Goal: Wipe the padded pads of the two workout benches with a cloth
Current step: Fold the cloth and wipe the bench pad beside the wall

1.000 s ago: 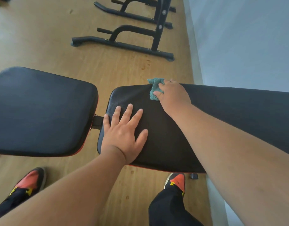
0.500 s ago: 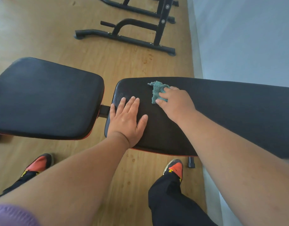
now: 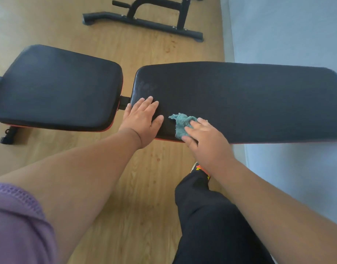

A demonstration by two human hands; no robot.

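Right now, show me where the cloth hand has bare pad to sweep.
Free: the long pad from the right hand to its far right end, and the strip beyond the teal cloth. The short pad is bare. Crowded: the long pad's near-left corner, where the left hand rests flat beside the cloth.

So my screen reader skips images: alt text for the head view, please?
A right hand presses a teal cloth onto a long black bench pad; the left hand rests flat beside it. A shorter pad sits left.

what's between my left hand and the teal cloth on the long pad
In the head view, only a narrow strip of the long black padded bench pad separates the left hand from the crumpled teal cloth; nothing else lies there.
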